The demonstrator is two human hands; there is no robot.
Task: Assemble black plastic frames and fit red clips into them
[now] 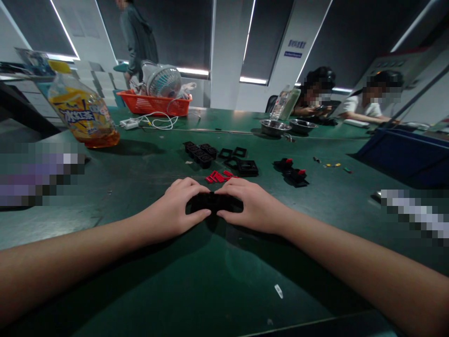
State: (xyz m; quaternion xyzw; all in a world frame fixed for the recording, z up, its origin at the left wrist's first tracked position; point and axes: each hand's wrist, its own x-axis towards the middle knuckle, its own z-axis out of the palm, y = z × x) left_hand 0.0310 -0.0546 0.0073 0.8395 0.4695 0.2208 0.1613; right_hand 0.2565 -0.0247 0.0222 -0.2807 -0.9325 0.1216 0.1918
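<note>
A: In the head view, what is held, and where?

B: A black part [213, 201] is held at the near middle of the green table [175, 290]. Its left end is clamped between the thumb and fingers of the left hand [180, 206], and its right end is clamped in the same way by the right hand [254, 206]. The two thumbs are kept slightly apart. Whether the table is touched by the part cannot be told.

A: And what is seen just beyond?

B: Small red pieces [218, 176] are scattered just behind the fingers. Farther back, black blocks [200, 153] are grouped on the left, and a black frame [248, 167] is placed beside them. To the right, black-and-red parts [291, 172] are laid down.

A: What is found around these?

B: On the left, a bottle [86, 112] with yellow cap is stood; behind it, a fan [163, 82] is carried in an orange basket [154, 104]. Metal bowls [275, 126] are set at the far right, and a blue bin [403, 157] is placed nearer.
</note>
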